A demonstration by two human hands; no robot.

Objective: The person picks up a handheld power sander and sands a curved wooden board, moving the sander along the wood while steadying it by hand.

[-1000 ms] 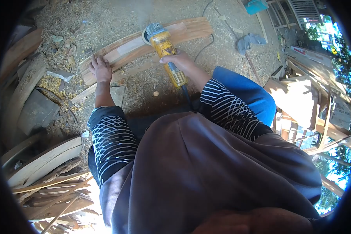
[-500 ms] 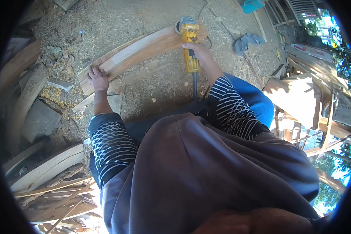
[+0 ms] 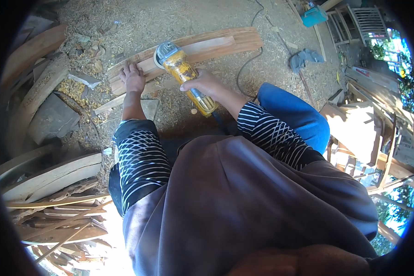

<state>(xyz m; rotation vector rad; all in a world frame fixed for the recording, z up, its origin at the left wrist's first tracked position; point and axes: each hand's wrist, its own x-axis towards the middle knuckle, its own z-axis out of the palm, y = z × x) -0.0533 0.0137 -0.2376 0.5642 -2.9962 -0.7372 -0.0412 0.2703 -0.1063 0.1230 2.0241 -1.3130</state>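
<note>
A curved wooden plank (image 3: 211, 43) lies on the ground in front of me, with a paler band along its middle. My left hand (image 3: 134, 79) presses on the plank's left end, its fingers spread over the wood. Wrapped round the body of a yellow angle grinder (image 3: 178, 67) is my right hand (image 3: 203, 84). The grinder's grey head sits over the plank just right of my left hand, its disc at or close to the surface; contact cannot be made out. A cord runs back from the grinder's rear end toward my lap.
Scrap wood (image 3: 64, 216) is heaped at the lower left, near a flat grey slab (image 3: 53, 118). At the right stand wooden pieces and a sunlit panel (image 3: 354, 122). A grey cloth (image 3: 307, 60) and a teal container (image 3: 314, 16) lie farther back. Shavings cover the ground.
My right hand has swept the grinder leftward along the plank, from its right end to beside my left hand, and the tool now tilts. My left hand stays on the plank's left end.
</note>
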